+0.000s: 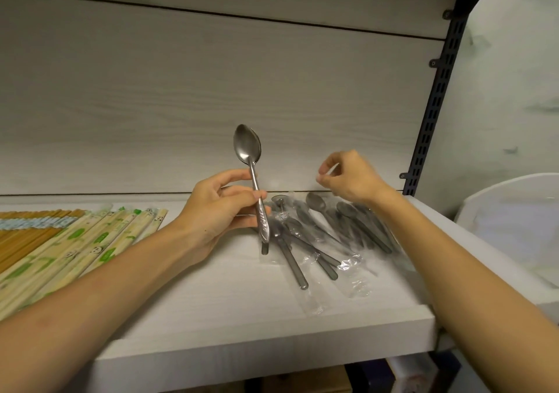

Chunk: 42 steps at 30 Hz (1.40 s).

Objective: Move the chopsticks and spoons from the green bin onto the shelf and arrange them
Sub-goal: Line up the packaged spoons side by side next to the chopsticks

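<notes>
**Spoon held upright over the pile, other hand hovering**

I see my left hand (223,208) at the centre of the frame, fingers and thumb curled round the handle of a bare metal spoon (252,181). The bowl points up toward the back panel and the patterned end of the handle hangs below my fingers. I judge I hold it upright like this to look it over and turn it the right way before laying it down.

My right hand (348,175) hovers right of centre, above the far end of the wrapped spoons (317,235). Its fingers are loosely curled with thumb and fingertip nearly pinched. I see nothing clearly between them, though something thin and clear could be there; I cannot tell.

The wrapped spoons lie in a loose fan on the shelf (242,317), each in a clear sleeve, handles toward me and crossing one another. They are not yet straightened, so the arranging is still to do there.

At the left of the frame the chopsticks (75,241) lie side by side in neat rows on the same shelf, well apart from the spoons; that part looks mostly sorted. The green bin is not in view.
</notes>
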Tool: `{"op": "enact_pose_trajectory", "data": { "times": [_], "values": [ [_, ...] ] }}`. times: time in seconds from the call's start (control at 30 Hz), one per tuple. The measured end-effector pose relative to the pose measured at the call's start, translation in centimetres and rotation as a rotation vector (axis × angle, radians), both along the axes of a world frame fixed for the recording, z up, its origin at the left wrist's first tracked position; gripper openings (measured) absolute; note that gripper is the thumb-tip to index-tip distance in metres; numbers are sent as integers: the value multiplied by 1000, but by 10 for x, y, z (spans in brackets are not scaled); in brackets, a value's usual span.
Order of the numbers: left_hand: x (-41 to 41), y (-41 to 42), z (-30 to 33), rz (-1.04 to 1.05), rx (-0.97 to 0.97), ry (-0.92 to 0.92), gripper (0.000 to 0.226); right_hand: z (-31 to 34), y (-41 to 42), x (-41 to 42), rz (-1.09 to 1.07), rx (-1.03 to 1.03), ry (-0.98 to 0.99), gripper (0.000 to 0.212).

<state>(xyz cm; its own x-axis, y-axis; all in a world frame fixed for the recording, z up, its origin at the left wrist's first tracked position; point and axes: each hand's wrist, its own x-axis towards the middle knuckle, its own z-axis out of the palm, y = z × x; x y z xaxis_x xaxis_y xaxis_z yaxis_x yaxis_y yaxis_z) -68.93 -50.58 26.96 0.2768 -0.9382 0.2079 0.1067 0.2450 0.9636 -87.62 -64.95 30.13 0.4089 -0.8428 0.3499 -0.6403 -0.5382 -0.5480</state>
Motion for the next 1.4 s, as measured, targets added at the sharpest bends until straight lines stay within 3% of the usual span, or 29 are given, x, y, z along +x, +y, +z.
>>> {"op": "enact_pose_trajectory", "data": {
  "times": [0.17, 0.3, 0.43, 0.6, 0.83, 0.93, 1.07, 1.2, 1.4],
  "values": [
    [-1, 2, 1, 42, -16, 13, 30, -7, -1, -5, -11, 129, 318, 16],
    [0, 4, -3, 57, 11, -7, 32, -11, 3, -1, -74, 81, 397, 30],
    [1, 4, -8, 45, 31, -20, 28, -16, 5, 4, -90, 88, 477, 21],
    [-2, 4, -10, 8, 40, -28, 28, -15, 10, 5, -161, 90, 482, 28],
    [-2, 4, -9, -4, 34, 19, 29, -12, 13, 6, -201, 181, 247, 29],
    [-2, 4, -9, 9, 17, 32, 30, -6, 10, 7, -196, 158, -96, 32],
    [-3, 4, -9, 16, -8, 38, 32, 9, 32, 13, 135, 395, -552, 20],
    [-6, 6, -8, -20, -35, 12, 35, 9, 52, 24, 434, 616, -565, 11],
    [-9, 9, -6, -85, -71, 8, 38, 2, 61, 31, 551, 669, -489, 7]
  ]
}}
